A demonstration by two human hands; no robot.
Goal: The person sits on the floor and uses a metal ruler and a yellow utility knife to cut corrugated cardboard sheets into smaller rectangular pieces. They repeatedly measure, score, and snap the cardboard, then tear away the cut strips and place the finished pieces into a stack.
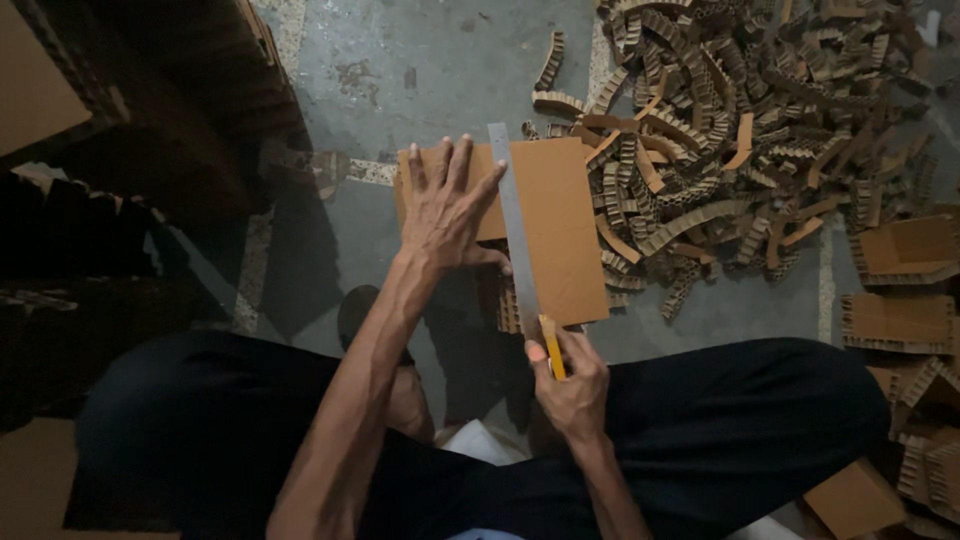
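Cardboard sheet (pixel 560 230): flat on the grey concrete floor (pixel 420 70), just ahead of the crossed legs in dark trousers (pixel 750 420); brown, roughly rectangular, long axis running away from the body.
Steel ruler (pixel 512 215): lying on the sheet, long axis near-vertical in the view, far end tilted slightly left, near end reaching the sheet's lower edge.
Left hand (pixel 445 210): palm down on the sheet's left part, fingers spread wide and straight, fingertips pointing away from the body; forefinger touching the ruler's left edge, thumb stretched along the sheet's near side.
Right hand (pixel 570 385): at the sheet's near edge, fingers curled tight around a yellow utility knife (pixel 550 348).
Utility knife: pointing up along the ruler's right edge; tip seemingly on the sheet, though too dim to be sure.
Corrugated strips (pixel 720 130): large loose heap right of the sheet, some touching its right edge.
Cardboard boxes (pixel 900 280): further right of the sheet, beyond the heap.
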